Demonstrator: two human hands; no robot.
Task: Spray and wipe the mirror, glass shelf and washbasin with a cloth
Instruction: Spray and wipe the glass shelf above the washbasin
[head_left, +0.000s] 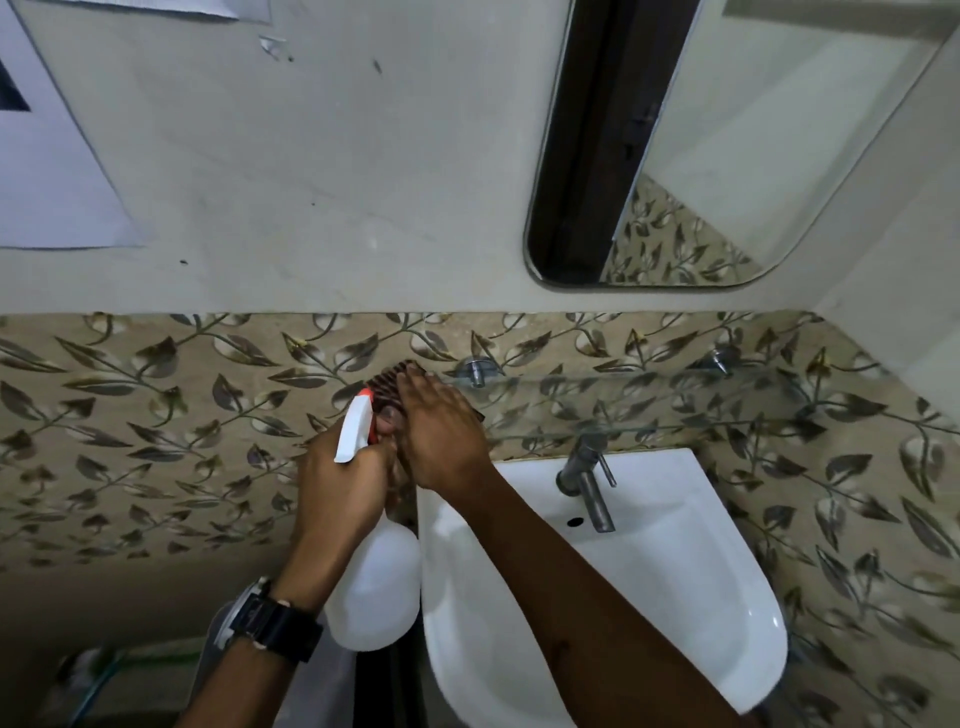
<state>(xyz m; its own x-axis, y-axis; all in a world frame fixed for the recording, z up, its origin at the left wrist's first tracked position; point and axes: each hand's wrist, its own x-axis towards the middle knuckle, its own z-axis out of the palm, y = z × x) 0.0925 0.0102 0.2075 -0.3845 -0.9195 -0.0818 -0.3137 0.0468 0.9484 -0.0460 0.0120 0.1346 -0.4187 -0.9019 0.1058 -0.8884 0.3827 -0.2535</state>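
Closest to me is the spray bottle (375, 592), gripped round the neck by my left hand (337, 483), fingers curled tight with one on the red trigger. The body is white and cloudy, so I honestly can't tell how much liquid is left in it. Next to it sits the washbasin (675, 597), bowl looking dry and empty, steel tap (589, 480) at its back edge.

Just past that, my right hand (441, 441) lies flat, fingers stretched out and pressed onto the dark ribbed cloth (387, 387) at the left end of the glass shelf (649, 405). So I'd call this the shelf-wiping step. Doing it well, I reckon: keep the palm flat, sweep the whole length toward the far bracket, go light since it's thin glass on two pegs, and keep the nozzle clear of the wiping hand.

Furthest up, the mirror (727, 156) hangs on the wall.
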